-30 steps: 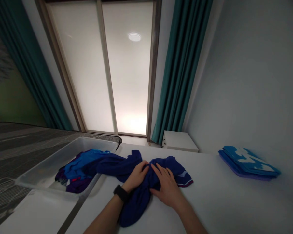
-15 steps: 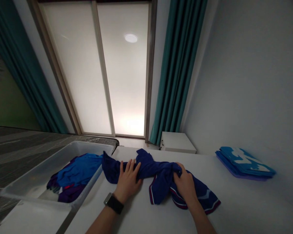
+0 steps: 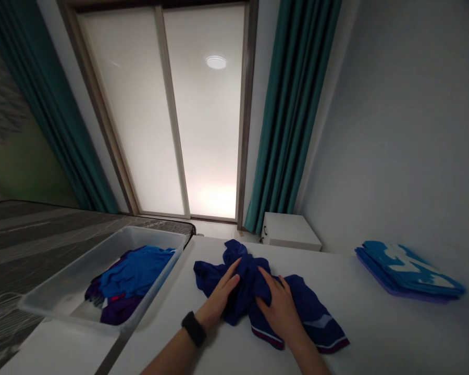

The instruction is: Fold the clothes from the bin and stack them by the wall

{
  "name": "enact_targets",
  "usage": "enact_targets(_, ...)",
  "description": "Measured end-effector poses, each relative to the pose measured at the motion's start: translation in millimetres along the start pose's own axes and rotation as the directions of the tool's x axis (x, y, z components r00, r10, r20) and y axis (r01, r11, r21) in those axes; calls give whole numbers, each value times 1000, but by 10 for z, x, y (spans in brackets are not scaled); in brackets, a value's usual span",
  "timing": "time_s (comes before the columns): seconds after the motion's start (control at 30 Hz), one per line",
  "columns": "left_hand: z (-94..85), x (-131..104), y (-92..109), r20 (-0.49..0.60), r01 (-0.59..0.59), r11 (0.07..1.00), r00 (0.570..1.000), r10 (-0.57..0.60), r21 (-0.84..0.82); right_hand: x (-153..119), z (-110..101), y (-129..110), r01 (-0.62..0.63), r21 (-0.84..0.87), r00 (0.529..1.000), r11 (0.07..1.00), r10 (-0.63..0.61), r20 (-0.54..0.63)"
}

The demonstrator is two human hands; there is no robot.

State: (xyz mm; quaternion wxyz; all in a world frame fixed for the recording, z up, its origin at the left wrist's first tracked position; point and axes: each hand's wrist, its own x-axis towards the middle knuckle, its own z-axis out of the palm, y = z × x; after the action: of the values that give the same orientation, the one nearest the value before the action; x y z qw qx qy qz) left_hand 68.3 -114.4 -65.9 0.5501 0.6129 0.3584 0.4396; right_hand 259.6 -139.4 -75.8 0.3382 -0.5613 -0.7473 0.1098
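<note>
A dark blue shirt (image 3: 310, 307) with red-and-white striped trim lies bunched on the white table. My left hand (image 3: 221, 294), with a black watch on its wrist, presses in from the left side, its fingers closed on the gathered cloth. On the right, my right hand (image 3: 277, 307) grips the middle of the shirt, thumb and fingers sunk into the folds. The striped hem spreads out flat toward the lower right, past my right hand. Some fingertips are hidden in the fabric.
A clear plastic bin (image 3: 74, 268) stands at the left, holding crumpled blue and purple clothes (image 3: 136, 276). At the far right is a stack of folded blue clothes (image 3: 410, 268) by the wall. A white cabinet (image 3: 291, 230) stands beyond the table (image 3: 172, 338).
My hands have come closer together, bunching the shirt toward its middle. Its left end has been drawn in to the right, away from the bin. The view has shifted slightly.
</note>
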Motion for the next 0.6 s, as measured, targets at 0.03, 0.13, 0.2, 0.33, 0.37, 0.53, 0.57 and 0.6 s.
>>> enact_targets(0.03, -5, -27, 23, 28, -44, 995, 999, 42, 85, 0, 27, -4, -50, 32, 999, 998, 50, -7)
enact_targets(0.13, -4, -91, 58, 111, -189, 861, 982, 155, 472, 4, 103, -16, -237, 160, 964, 958, 252, -84)
enact_targets(0.2, 6, -97, 44, 129, -229, 688, 972, 194, 689, 12, 129, -27, -285, 290, 934, 913, 333, -128)
enact_targets(0.33, -43, -38, 10, -14, -131, 415, 944, 329, 900, 45, 115, -43, -259, 590, 901, 765, 412, -138)
enact_targets(0.37, -66, -30, 14, -67, -90, 376, 920, 386, 922, 54, 112, -48, -260, 656, 880, 709, 453, -141)
enact_targets(0.53, -5, -142, 153, 71, -273, 311, 845, 531, 910, 91, 137, -86, -261, 931, 737, 256, 676, 20)
enact_targets(0.57, 56, -181, 197, 180, -379, 316, 840, 512, 870, 98, 134, -88, -256, 952, 729, 166, 680, 77)
enact_targets(0.6, 126, -217, 238, 280, -462, 337, 838, 468, 820, 106, 125, -84, -254, 962, 731, 96, 671, 126)
